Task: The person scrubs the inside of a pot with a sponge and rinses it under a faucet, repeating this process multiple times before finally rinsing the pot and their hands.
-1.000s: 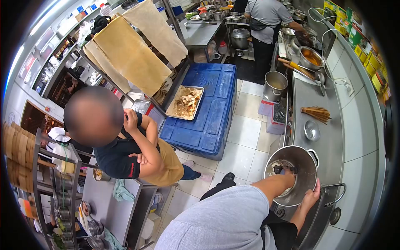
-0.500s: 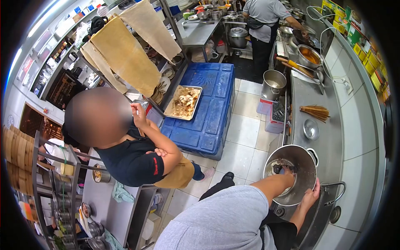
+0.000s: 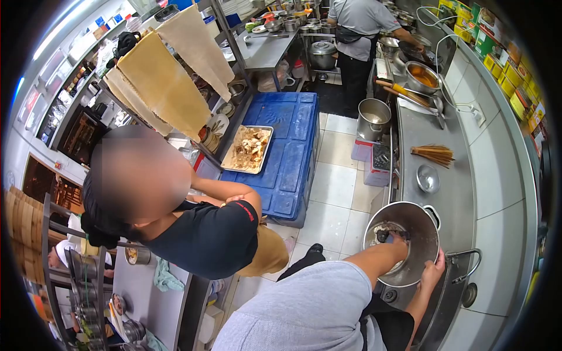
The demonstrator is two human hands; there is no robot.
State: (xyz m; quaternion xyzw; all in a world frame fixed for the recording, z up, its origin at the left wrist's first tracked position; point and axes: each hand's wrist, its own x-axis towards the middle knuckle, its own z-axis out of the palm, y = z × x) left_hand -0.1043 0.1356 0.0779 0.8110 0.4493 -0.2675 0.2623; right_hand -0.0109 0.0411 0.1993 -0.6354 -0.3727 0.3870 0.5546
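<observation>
A deep metal pot (image 3: 422,234) lies tilted over the sink at the lower right, its mouth toward me. My left hand (image 3: 400,245) reaches down inside it, fingers bent near the bottom and partly hidden. By those fingertips is a dark lump (image 3: 384,235) whose kind I cannot make out, with pale wet residue around it. My right hand (image 3: 432,270) is closed around the pot's near-right rim. A white-looking loop handle (image 3: 433,216) sticks out from the pot's far side.
A curved tap (image 3: 468,270) stands just right of the pot. Beyond it on the steel counter are a small metal bowl (image 3: 428,178) and a bamboo whisk brush (image 3: 433,155). A person (image 3: 205,234) stands close on my left; another (image 3: 360,41) works at the back.
The person on my left has lowered a raised hand, turned and leaned nearer. My left hand stays inside the pot with slight movement; my right keeps its hold. The view has shifted slightly.
</observation>
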